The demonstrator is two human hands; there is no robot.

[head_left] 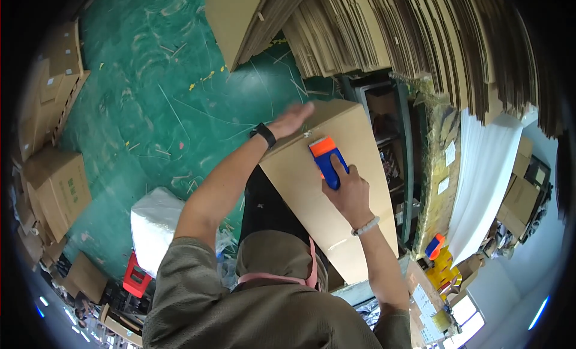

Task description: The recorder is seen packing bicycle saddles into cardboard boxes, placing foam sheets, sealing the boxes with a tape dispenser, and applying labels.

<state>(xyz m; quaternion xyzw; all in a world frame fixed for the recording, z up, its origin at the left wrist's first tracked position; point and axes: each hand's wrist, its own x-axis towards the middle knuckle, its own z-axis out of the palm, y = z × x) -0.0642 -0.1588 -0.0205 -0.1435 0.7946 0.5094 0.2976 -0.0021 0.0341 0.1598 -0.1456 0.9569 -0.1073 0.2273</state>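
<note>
The floor (150,91) in this workshop is green, with bits of scrap all over it. I'm using a clock laid on the person's downward view, with 12 o'clock straight ahead. Stacks of flat cardboard (432,43) stand tall from 12 round to 2 o'clock. At 9 o'clock there is a brown carton (66,187) with green print. At 8 o'clock I see a white wrapped bundle (153,223), and a red plastic thing (137,277) is just beside it.

A big cardboard box (309,199) is by the person's leg, reaching from the middle out toward 5 o'clock. The right hand (348,196), at 4 o'clock, has a tight grip on a blue and orange tool (327,160). The tool is over the box, close to its far edge, and its orange end points to 12 o'clock. I can't tell if that end touches the box. A pale bead bracelet (365,226) is on that wrist.

The left hand (294,119), at 12 o'clock, is blurry. Its grip is loose, with nothing in it, and it is by the far edge of the box. A dark band (263,135) is on that wrist. Out at 4 o'clock there is one more blue and orange tool, the spare one (435,246), near some yellow things (443,268)
</note>
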